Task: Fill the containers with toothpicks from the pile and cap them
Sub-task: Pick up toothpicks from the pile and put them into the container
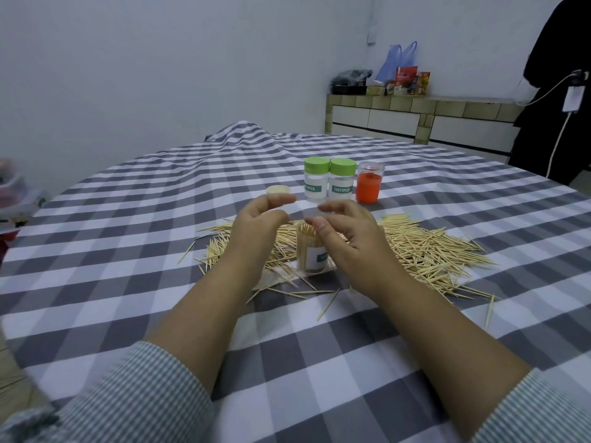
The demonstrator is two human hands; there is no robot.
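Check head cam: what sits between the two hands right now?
An uncapped container packed with toothpicks stands upright between the left hand and right hand, amid the toothpick pile. Neither hand clearly grips it.

Two green-capped containers (pixel 329 182), one orange container (pixel 368 183), one open filled container (pixel 311 251), one loose cap (pixel 278 190).

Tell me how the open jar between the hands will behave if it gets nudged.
The jar looks tall and narrow, so it may tip easily. Its top is uncapped with toothpicks sticking up, so a tip would likely spill them. Clear plastic, probably light and slippery.
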